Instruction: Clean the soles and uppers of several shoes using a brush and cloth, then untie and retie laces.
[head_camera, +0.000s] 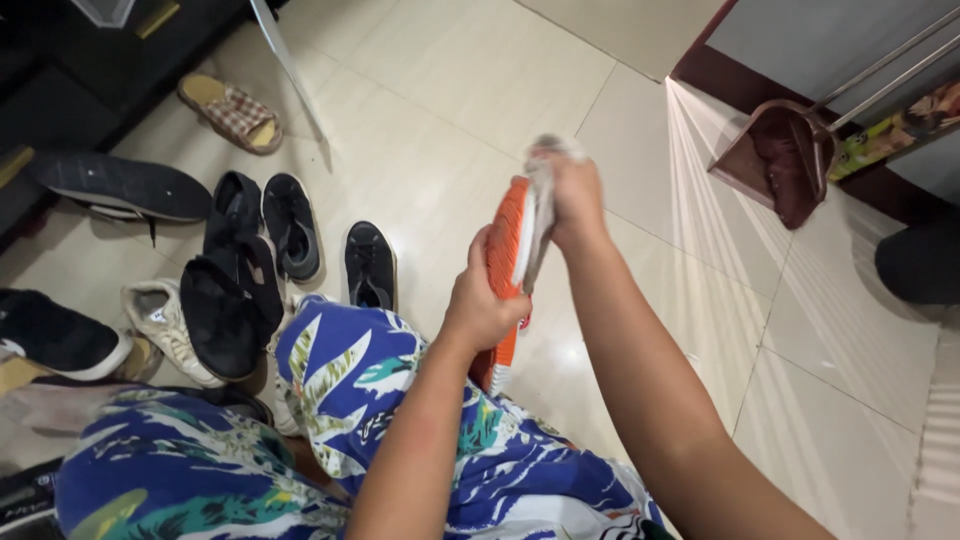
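The left hand (480, 305) is wrapped around an orange shoe (508, 260) and holds it up in the middle of the view, with the orange sole facing left. The right hand (575, 200) is closed around a grey cloth (545, 195) and presses it against the side of the shoe, up near the toe end. The cloth is blurry, so I cannot tell its shape well.

Under the arms, at about 7 o'clock, are the person's knees in blue flowery shorts (350, 370).

At about 9 o'clock from the shoe, many other shoes lie on the pale tile floor (450, 80). 1 black shoe (370, 265) sits just beside the knee. A pair of black shoes (265, 225) lies a bit farther left. A white sneaker (160, 320) is near them. At about 10 o'clock is a checked slipper (230, 110).

At about 2 o'clock, a brown dustpan (780, 160) leans by the wall, well apart from the hands.
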